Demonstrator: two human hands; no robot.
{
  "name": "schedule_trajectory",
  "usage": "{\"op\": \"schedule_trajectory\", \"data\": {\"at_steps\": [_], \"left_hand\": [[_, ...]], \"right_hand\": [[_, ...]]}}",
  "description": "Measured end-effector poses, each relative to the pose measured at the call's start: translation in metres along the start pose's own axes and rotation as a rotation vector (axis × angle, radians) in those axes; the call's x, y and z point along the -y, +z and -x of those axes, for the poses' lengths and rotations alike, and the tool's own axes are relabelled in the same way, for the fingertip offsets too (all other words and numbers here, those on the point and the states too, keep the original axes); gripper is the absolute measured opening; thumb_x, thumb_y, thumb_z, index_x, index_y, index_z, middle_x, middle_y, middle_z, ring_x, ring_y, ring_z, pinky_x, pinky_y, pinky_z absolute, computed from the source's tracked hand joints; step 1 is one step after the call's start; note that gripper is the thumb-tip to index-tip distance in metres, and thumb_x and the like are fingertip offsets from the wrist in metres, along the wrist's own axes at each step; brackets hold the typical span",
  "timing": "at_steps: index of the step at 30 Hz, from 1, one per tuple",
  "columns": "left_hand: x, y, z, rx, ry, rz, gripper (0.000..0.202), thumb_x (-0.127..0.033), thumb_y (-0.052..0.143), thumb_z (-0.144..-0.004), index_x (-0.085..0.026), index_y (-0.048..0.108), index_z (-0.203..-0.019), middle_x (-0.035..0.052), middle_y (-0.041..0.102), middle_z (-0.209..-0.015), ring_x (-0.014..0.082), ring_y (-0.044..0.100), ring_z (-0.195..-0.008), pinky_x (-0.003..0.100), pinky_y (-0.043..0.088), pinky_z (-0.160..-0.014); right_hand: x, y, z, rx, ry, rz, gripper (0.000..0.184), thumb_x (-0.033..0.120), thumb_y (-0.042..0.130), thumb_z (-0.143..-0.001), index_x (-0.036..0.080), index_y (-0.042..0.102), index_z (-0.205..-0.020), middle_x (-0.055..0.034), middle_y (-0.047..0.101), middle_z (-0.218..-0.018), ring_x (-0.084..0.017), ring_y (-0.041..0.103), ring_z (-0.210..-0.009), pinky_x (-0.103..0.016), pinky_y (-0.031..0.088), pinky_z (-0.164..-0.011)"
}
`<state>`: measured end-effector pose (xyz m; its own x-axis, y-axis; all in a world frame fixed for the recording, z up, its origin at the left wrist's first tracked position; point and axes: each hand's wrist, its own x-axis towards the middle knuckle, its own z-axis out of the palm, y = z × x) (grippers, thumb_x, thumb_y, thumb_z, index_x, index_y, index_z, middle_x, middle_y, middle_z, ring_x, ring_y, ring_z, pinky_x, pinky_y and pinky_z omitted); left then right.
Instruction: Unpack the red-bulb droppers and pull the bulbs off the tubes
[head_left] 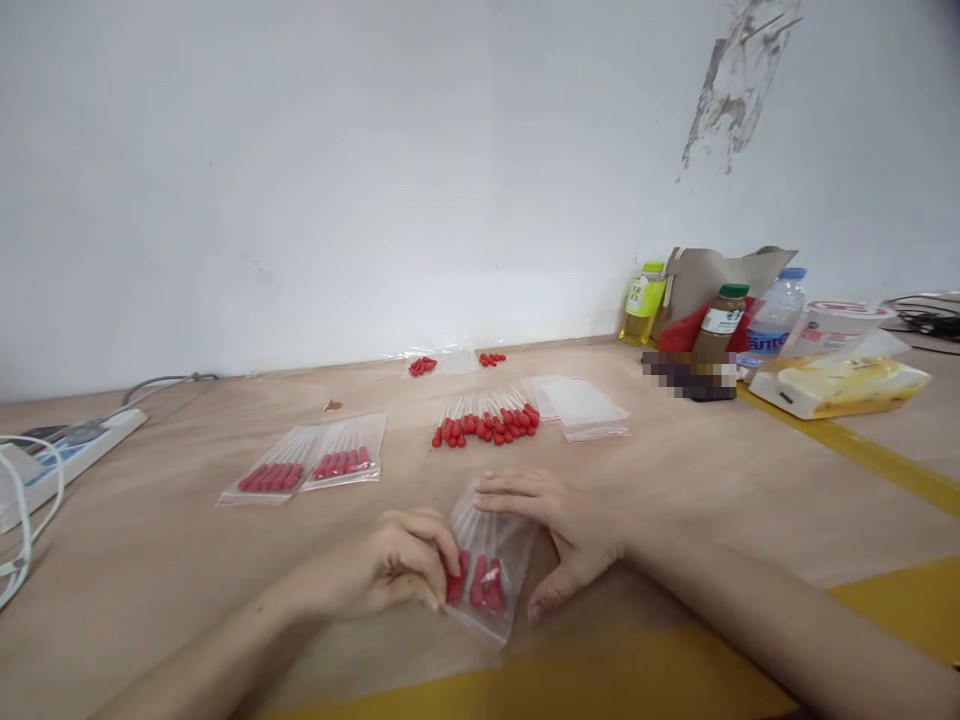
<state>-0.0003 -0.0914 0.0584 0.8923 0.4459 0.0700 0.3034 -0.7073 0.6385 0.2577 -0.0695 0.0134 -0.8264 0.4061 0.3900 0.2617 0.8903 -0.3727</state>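
A clear zip-lock bag point(506, 575) with several red-bulbed droppers point(486, 583) inside lies in front of me, its seal end towards me. My left hand point(412, 558) is closed at the bag's left side, fingertips pinching around a red bulb there; its fingers partly hide that bulb. Stretched across the far end of the bag, my right hand point(559, 520) touches the dropper tips, thumb spread away on the right. Behind the hands is a pile of loose red-bulbed droppers point(491, 420). Two filled bags point(306, 468) lie side by side at the left.
Flat clear bags point(581, 405) lie right of the pile. Small bags of red bulbs point(422, 367) rest by the wall. Bottles point(721, 320), a paper bag point(686, 285) and a tissue pack point(840, 385) stand at the right. A power strip point(82, 460) with cables is at the left.
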Motion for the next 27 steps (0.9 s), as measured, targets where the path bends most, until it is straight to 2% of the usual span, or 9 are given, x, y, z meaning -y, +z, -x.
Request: {"op": "schedule_trajectory", "data": {"at_steps": [3,5,8,10,12,15,18,22,27], "left_hand": [[0.010,0.011,-0.020,0.004,0.116,-0.165,0.032,-0.032,0.037,-0.088,-0.025,0.067,-0.081,0.0059,0.062,-0.090,0.0180,0.053,-0.094,0.033,0.039,-0.089],[0.020,0.014,-0.030,-0.070,0.121,-0.271,0.034,-0.031,0.033,-0.089,-0.025,0.066,-0.084,0.0067,0.061,-0.095,0.0194,0.051,-0.098,0.036,0.038,-0.090],[0.037,0.015,-0.039,-0.408,-0.078,-0.247,0.028,-0.034,0.036,-0.088,-0.022,0.059,-0.099,0.0076,0.056,-0.097,0.0182,0.053,-0.090,0.035,0.043,-0.082],[0.045,0.017,-0.044,-0.537,-0.297,-0.022,0.034,-0.039,0.040,-0.086,-0.020,0.048,-0.113,0.0051,0.055,-0.086,0.0149,0.056,-0.073,0.033,0.047,-0.070],[0.047,0.019,-0.049,-0.502,-0.496,0.303,0.045,-0.043,0.045,-0.083,-0.017,0.037,-0.120,0.0009,0.055,-0.074,0.0121,0.055,-0.059,0.030,0.049,-0.060],[0.043,0.023,-0.055,-0.473,-0.634,0.669,0.061,-0.038,0.062,-0.073,-0.014,0.033,-0.121,-0.0025,0.056,-0.067,0.0095,0.056,-0.054,0.027,0.048,-0.059],[0.036,0.027,-0.060,-0.512,-0.659,0.814,0.071,-0.029,0.074,-0.059,-0.014,0.038,-0.119,-0.0018,0.061,-0.068,0.0099,0.058,-0.058,0.025,0.048,-0.061],[0.033,0.029,-0.061,-0.505,-0.655,0.947,0.062,-0.029,0.080,-0.051,-0.010,0.052,-0.103,0.0020,0.065,-0.066,0.0133,0.062,-0.061,0.028,0.049,-0.066],[0.037,0.027,-0.056,-0.467,-0.586,1.010,0.049,-0.026,0.081,-0.048,-0.009,0.061,-0.089,0.0028,0.067,-0.064,0.0121,0.062,-0.059,0.026,0.048,-0.068]], "right_hand": [[0.001,0.002,-0.002,0.041,0.002,-0.024,0.097,0.054,0.070,-0.053,0.019,0.029,-0.135,-0.0131,0.036,-0.136,-0.026,0.033,-0.125,-0.041,0.022,-0.103],[0.001,0.001,-0.002,0.079,0.084,-0.031,0.092,0.053,0.067,-0.058,0.020,0.029,-0.135,-0.0122,0.037,-0.136,-0.026,0.035,-0.123,-0.041,0.026,-0.101],[-0.002,0.002,-0.001,0.047,0.249,-0.007,0.081,0.054,0.062,-0.065,0.022,0.032,-0.134,-0.0106,0.040,-0.133,-0.025,0.038,-0.120,-0.039,0.032,-0.097],[-0.004,0.005,-0.001,-0.017,0.343,0.029,0.078,0.057,0.058,-0.067,0.021,0.035,-0.132,-0.0112,0.040,-0.132,-0.025,0.039,-0.119,-0.040,0.032,-0.097],[-0.006,0.008,-0.001,-0.065,0.400,0.062,0.076,0.059,0.056,-0.068,0.020,0.037,-0.131,-0.0121,0.041,-0.131,-0.026,0.040,-0.117,-0.041,0.033,-0.097],[-0.006,0.010,-0.002,-0.094,0.434,0.086,0.074,0.060,0.053,-0.070,0.018,0.038,-0.130,-0.0128,0.043,-0.128,-0.026,0.042,-0.114,-0.041,0.035,-0.094],[-0.005,0.010,-0.002,-0.090,0.448,0.087,0.072,0.059,0.052,-0.071,0.018,0.039,-0.129,-0.0124,0.044,-0.127,-0.026,0.042,-0.113,-0.041,0.036,-0.093],[-0.004,0.009,-0.002,-0.122,0.426,0.061,0.067,0.055,0.053,-0.073,0.019,0.038,-0.128,-0.0117,0.045,-0.126,-0.025,0.043,-0.112,-0.040,0.037,-0.092],[-0.007,0.006,-0.009,-0.334,0.303,0.106,0.030,0.031,0.044,-0.085,0.019,0.053,-0.111,-0.0093,0.055,-0.106,-0.018,0.050,-0.099,-0.034,0.040,-0.086]]}}
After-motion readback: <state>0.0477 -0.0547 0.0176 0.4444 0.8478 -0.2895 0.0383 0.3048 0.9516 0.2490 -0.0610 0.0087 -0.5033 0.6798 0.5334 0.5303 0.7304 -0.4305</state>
